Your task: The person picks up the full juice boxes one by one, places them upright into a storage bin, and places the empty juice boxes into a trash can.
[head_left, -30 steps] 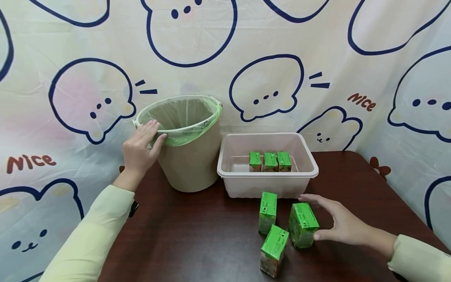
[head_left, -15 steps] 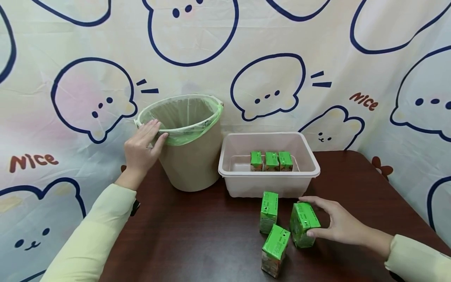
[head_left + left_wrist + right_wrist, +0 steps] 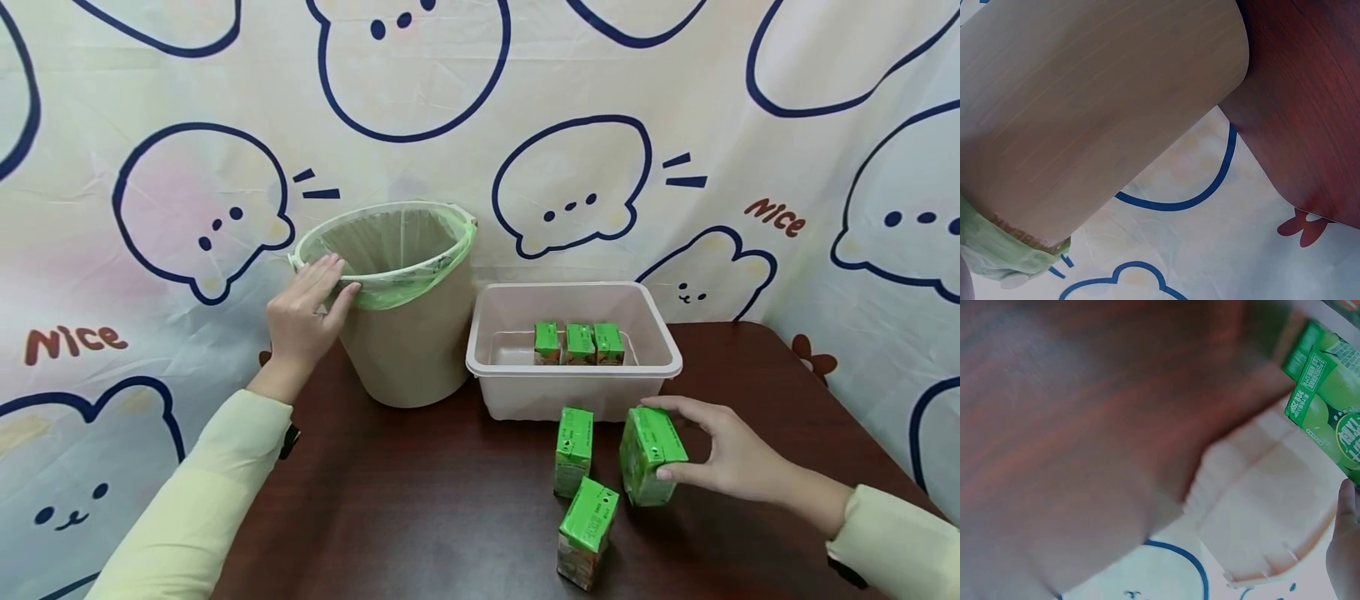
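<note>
My right hand [image 3: 738, 454] pinches a green juice box [image 3: 652, 457] between the thumb on its near side and the fingers at its far side. In the right wrist view this juice box [image 3: 1329, 403] shows green fruit on its front, and part of the hand [image 3: 1342, 544] touches it. Two more juice boxes, one behind [image 3: 573, 452] and one in front [image 3: 588, 533], stand upright on the table left of it. My left hand [image 3: 303, 321] rests with fairly straight fingers on the rim of a beige bin [image 3: 405, 350] lined with a green bag [image 3: 405, 287].
A pale plastic tub [image 3: 570, 396] stands behind the loose juice boxes, with three juice boxes [image 3: 579, 343] upright inside. The bin is at its left. The dark brown table [image 3: 420, 500] ends against a curtain [image 3: 420, 167] with cartoon drawings.
My right hand has closed on the rightmost juice box and raised it slightly, toward the tub. My left hand stays at the bin's rim.
</note>
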Demonstrator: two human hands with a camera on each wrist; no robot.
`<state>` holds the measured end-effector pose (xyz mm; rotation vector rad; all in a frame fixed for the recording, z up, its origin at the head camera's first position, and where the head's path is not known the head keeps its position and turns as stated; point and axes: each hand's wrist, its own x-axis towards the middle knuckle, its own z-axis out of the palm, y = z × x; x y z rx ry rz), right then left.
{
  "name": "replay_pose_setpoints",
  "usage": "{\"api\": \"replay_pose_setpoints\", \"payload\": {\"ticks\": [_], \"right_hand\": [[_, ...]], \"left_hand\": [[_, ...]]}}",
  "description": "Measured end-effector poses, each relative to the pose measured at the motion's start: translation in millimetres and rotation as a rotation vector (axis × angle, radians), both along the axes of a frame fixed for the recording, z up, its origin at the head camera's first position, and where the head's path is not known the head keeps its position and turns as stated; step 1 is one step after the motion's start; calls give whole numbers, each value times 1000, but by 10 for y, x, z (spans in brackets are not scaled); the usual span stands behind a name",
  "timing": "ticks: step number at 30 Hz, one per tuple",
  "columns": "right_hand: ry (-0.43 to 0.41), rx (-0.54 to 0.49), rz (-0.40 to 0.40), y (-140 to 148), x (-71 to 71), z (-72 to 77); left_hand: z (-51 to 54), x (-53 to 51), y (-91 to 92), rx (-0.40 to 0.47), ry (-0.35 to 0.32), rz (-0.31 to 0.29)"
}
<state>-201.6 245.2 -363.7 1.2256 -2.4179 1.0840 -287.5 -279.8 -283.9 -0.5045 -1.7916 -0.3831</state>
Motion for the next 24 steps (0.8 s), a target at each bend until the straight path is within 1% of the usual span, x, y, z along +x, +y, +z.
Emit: {"api": "replay_pose_setpoints", "payload": {"ticks": [3, 10, 16, 19, 24], "right_hand": [[21, -4, 1, -17, -16, 118], [103, -28, 22, -90, -46, 446], [179, -55, 45, -208, -107, 730], [222, -72, 76, -276, -169, 857], [195, -129, 175, -434, -272, 1038]], "left_hand": [[-2, 2, -3, 11, 3, -6], [-9, -13, -25, -26, -5, 18], [-3, -9, -28, -24, -17, 17], [4, 0, -20, -9, -14, 7], [8, 1, 4, 13, -9, -3]]}}
